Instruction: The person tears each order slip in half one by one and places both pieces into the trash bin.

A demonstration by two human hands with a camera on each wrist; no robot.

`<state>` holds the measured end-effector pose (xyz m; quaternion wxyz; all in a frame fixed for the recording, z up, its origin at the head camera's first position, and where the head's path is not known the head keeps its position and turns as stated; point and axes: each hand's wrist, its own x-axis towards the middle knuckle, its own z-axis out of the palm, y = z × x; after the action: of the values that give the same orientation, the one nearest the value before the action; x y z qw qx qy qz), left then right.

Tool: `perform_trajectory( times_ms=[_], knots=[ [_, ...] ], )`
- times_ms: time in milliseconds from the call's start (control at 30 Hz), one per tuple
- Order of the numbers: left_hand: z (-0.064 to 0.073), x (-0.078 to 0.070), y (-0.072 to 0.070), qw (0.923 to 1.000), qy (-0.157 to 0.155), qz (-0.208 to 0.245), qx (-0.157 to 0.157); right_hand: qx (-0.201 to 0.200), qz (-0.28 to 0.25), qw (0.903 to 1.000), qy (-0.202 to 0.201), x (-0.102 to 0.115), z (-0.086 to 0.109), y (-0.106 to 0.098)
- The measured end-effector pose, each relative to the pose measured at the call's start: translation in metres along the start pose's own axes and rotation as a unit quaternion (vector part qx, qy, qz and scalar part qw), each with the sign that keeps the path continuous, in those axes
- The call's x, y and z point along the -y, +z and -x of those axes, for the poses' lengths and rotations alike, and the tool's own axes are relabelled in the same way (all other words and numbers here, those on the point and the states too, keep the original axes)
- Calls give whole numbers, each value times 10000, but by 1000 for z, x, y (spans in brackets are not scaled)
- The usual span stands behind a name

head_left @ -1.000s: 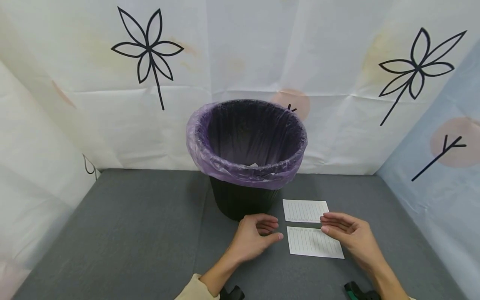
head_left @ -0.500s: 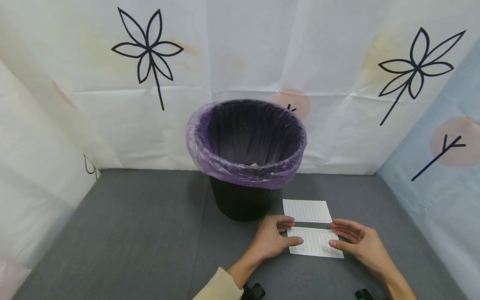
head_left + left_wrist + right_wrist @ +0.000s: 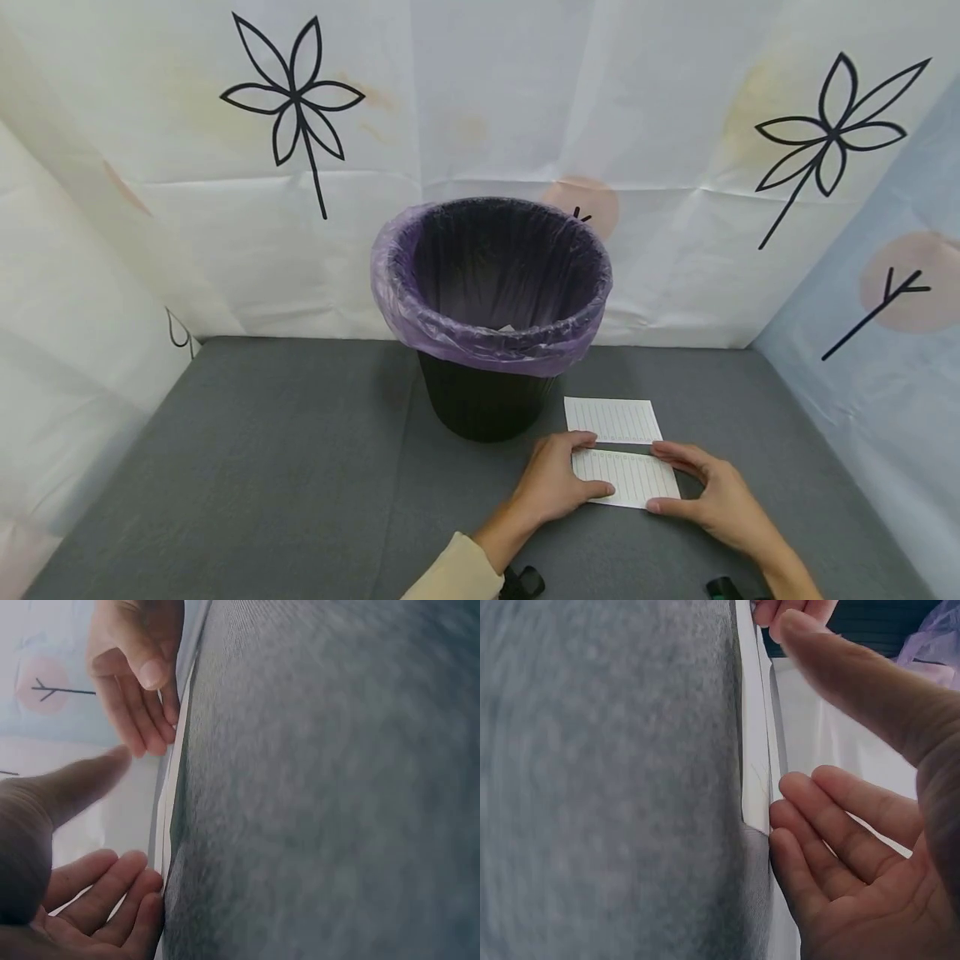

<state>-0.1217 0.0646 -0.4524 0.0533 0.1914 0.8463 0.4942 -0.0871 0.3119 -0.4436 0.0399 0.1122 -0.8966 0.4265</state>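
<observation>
Two white lined sheets of paper lie on the grey table, a back sheet and a front sheet with a narrow gap between. My left hand is at the front sheet's left end, its fingers by the far edge and its thumb over the near edge. At the right end, my right hand touches the same sheet with fingertips and has its thumb at the near corner. Both wrist views show relaxed fingers beside the thin paper, thumbs held apart from it. The left hand covers part of the front sheet.
A black bin with a purple bag liner stands behind the sheets, to the left. A small white scrap shows inside it. White patterned cloth walls enclose the table's back and sides.
My left hand has moved right onto the front sheet. The right hand has come slightly lower along its right end. The front sheet has shifted a little away and left.
</observation>
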Motion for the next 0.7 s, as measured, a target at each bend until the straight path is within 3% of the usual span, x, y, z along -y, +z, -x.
perform_trajectory(
  times_ms=[267,467,700],
  knots=[
    [2,-3,6,9967,129,-792,-118,-203,520,9984,-109,3,-1,5],
    [3,-4,5,9959,153,-890,-60,-284,754,9967,7,3,-1,6],
    [1,-3,4,9945,289,-1008,-10,-388,1043,9937,-157,1,-1,7]
  ],
)
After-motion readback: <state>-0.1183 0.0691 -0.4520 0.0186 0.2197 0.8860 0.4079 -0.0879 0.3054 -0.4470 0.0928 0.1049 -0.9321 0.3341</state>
